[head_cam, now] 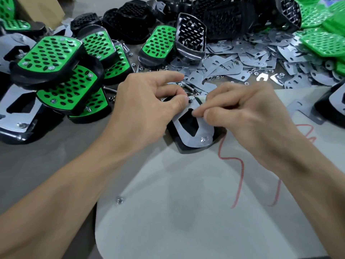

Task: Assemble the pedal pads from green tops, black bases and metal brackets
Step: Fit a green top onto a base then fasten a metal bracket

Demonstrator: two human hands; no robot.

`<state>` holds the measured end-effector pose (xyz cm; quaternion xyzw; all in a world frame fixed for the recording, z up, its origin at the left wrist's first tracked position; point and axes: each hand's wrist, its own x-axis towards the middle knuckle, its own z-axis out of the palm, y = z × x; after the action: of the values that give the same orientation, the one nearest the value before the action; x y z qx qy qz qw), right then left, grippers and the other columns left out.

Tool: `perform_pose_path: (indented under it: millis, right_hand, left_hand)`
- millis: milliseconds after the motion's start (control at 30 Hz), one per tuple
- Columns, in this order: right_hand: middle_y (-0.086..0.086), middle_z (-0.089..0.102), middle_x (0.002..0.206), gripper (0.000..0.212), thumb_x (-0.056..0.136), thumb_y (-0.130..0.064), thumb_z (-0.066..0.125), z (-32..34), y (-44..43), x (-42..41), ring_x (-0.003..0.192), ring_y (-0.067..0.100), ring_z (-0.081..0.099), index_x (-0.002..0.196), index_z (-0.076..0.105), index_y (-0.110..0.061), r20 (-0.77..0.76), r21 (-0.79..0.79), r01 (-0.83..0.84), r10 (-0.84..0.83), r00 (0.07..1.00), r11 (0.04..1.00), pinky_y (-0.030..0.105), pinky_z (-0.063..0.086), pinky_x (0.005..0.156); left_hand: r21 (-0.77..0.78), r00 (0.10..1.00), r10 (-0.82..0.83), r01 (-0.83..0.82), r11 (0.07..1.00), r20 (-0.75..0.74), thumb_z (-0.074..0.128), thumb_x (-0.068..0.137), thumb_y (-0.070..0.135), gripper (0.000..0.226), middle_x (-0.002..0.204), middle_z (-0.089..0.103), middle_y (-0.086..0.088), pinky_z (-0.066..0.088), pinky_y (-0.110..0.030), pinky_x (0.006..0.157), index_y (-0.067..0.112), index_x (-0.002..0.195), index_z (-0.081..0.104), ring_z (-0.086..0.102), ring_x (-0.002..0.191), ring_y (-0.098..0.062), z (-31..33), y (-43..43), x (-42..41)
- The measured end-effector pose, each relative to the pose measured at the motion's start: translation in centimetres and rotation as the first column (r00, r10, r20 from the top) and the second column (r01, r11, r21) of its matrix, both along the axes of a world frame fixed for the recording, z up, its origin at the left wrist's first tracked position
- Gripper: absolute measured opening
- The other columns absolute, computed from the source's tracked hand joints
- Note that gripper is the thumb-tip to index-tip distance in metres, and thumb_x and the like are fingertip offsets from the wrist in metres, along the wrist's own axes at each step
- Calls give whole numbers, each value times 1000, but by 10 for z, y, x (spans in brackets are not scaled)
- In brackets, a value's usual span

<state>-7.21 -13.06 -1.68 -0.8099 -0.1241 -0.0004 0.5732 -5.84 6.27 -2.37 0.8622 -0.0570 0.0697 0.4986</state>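
A pedal pad (188, 144) lies face down at the centre of the table, its black base up with a metal bracket (196, 139) on top. A nut sits at the bracket's near end (203, 139). At the far end, my left hand (149, 105) pinches a small nut (191, 98) between thumb and forefinger. My right hand (240, 113) has its fingers curled, fingertips pressing on the bracket next to that nut.
Finished green-and-black pads (56, 71) are heaped at the left. Black bases (214, 21) pile up at the back, loose metal brackets (261, 58) with nuts and screws spread behind my hands, green tops (324, 34) at the far right. A grey sheet (186, 202) covers the near table; a loose nut (119, 200) lies on it.
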Motion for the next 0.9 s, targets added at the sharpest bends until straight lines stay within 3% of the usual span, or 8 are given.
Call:
perform_pose_path:
  millis: [100,200,300,467,633,767,833,900]
  right_hand:
    - [-1,71,87,27,76,-8,71,-3,5,5,71,19,61,90,82,-27,22,8,63,-64,998,998,33,47,63]
    - [6,66,88,39,74,-3,69,-4,8,7,61,8,49,100,81,-29,20,-56,33,-32,999,998,20,37,58]
    - [2,68,89,37,73,-6,68,-3,8,4,66,10,56,96,81,-32,24,-31,33,-33,999,999,18,40,59]
    - [-7,72,88,30,79,0,72,0,6,4,80,8,66,92,82,-25,20,-23,65,-65,998,998,26,49,71]
    - [-8,69,81,18,72,-12,72,1,5,-8,78,5,63,75,83,-25,-12,31,12,-11,1000,999,19,42,62]
    - [-4,62,91,41,74,-14,72,0,13,0,71,15,53,111,78,-31,29,-70,70,-68,997,995,26,43,66]
    - [-5,55,88,47,70,-18,72,-2,16,-1,69,9,48,113,77,-34,20,-134,65,-62,998,989,24,41,67]
    - [-2,53,83,44,68,-16,71,-2,16,-2,65,5,46,107,79,-35,11,-99,77,-76,997,992,18,38,64]
  left_hand:
    - [-4,1000,7,-7,1000,1,74,83,24,34,83,78,15,60,-38,87,27,117,73,64,74,-6,0,-1,-2]
    - [9,1000,13,-13,1000,15,75,84,23,32,82,77,20,57,-28,80,28,116,74,61,69,3,-1,-1,-2]
    - [35,999,20,-21,999,25,76,85,22,32,81,76,24,52,-18,75,28,116,74,58,65,9,-1,-1,-2]
    - [40,1000,28,-28,999,15,78,86,22,30,80,75,25,56,-26,88,27,115,75,65,76,9,2,-2,-2]
    - [62,999,46,-47,997,29,78,87,20,29,80,75,28,51,-20,82,25,115,77,58,69,18,2,-2,-2]
    - [51,999,42,-43,998,29,75,88,20,29,81,76,24,55,-26,88,24,117,76,61,72,14,2,-2,-3]
    - [56,998,42,-44,997,38,76,88,21,31,82,76,25,51,-22,84,25,118,76,58,69,18,2,-2,-3]
    - [71,998,47,-50,996,44,77,88,22,31,82,75,28,48,-18,80,26,118,76,56,67,20,1,-2,-3]
